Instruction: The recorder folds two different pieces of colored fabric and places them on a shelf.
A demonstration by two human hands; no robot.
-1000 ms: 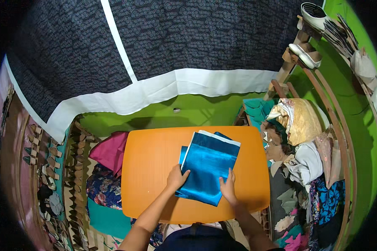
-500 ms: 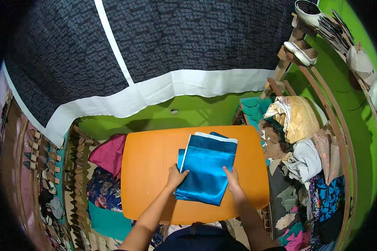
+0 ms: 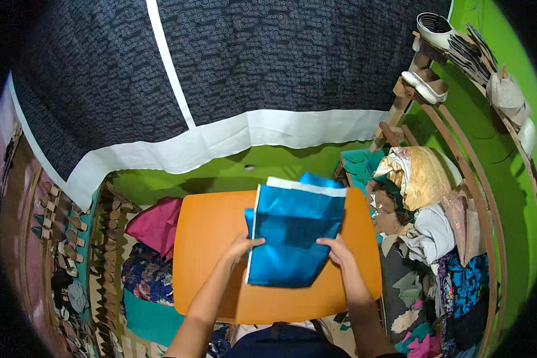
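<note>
Folded blue satin cloth [image 3: 292,235] held flat on orange table [image 3: 212,238], one hand at each side edge.
Left hand [image 3: 243,246] is pressed on the left edge, right hand [image 3: 335,249] closed on the lower right edge, apparently so the layers stay aligned. Pink fabric [image 3: 156,224] lies off the table's left.

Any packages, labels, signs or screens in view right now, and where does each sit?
None that I can make out: no package, label, sign or screen shows.
Nearest thing: folded shiny blue fabric with a white edge strip, flat on the orange table, left hand at its left edge, right hand at its right edge.
</note>
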